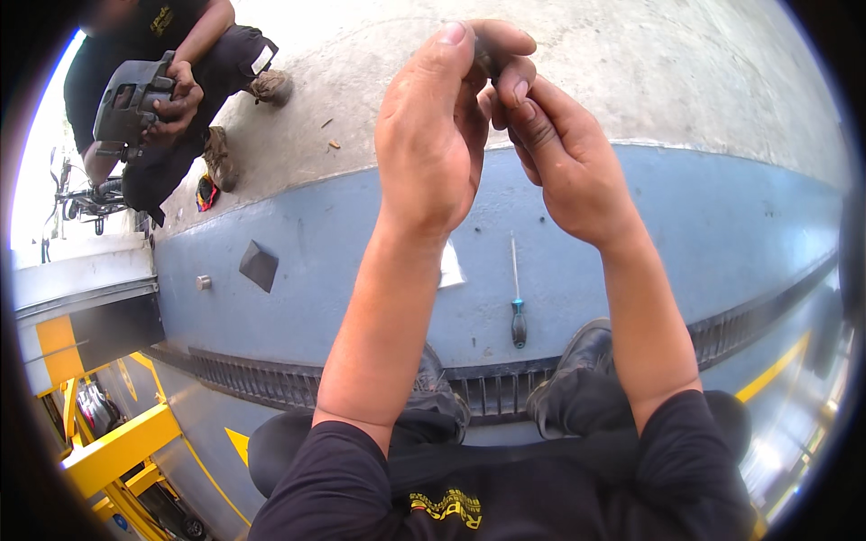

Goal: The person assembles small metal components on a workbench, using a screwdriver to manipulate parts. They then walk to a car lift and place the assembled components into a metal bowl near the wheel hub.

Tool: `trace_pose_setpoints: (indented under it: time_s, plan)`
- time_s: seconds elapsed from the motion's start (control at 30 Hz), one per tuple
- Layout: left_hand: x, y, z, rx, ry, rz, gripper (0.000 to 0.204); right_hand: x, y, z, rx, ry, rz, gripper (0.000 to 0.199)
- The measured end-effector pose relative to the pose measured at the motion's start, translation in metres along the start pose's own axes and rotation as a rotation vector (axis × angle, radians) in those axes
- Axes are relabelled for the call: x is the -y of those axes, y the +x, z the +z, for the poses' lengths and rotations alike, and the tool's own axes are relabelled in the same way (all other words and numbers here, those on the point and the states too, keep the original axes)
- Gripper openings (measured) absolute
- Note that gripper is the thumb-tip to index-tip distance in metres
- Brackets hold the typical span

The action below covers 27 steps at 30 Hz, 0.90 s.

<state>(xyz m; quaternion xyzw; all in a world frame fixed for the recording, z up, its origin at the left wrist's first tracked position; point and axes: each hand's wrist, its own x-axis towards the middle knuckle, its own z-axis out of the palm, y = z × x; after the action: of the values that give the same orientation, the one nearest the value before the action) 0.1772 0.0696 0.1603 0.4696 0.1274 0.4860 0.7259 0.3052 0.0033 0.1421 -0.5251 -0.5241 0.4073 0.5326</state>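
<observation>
Both hands are raised together above the floor at the top middle. My left hand (424, 135) is closed, its fingers curled around a small dark piece (488, 65) that is mostly hidden. My right hand (568, 162) meets it there in a pinch, fingertips pressed against those of the left; whatever it grips is too covered to name. Below them on the blue floor lies a screwdriver (518, 320) with a black and teal handle. A white packet or paper (451, 267) shows partly behind my left forearm.
A co-worker's hands hold a dark brake caliper (129, 104) at the upper left. On the blue floor (352, 298) are a small metal cylinder (204, 282) and a dark angular piece (259, 266). A drain grate (271, 374) crosses near my boots; yellow steelwork (122, 437) stands lower left.
</observation>
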Motion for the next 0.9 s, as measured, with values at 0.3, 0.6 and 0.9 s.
trace_pose_setpoints:
  time_s: [0.3, 0.6, 0.9]
  plan:
    - [0.002, 0.0, -0.001, 0.088, -0.059, 0.036, 0.044, -0.003, -0.002, -0.001, -0.004, -0.013, -0.061, 0.027]
    - [0.001, 0.001, -0.009, 0.149, -0.147, -0.04, 0.039, -0.005, -0.005, -0.005, 0.04, -0.04, -0.029, 0.037]
    - [0.001, -0.001, -0.006, 0.158, -0.06, -0.028, 0.039, -0.004, -0.004, -0.011, 0.073, -0.013, -0.015, 0.036]
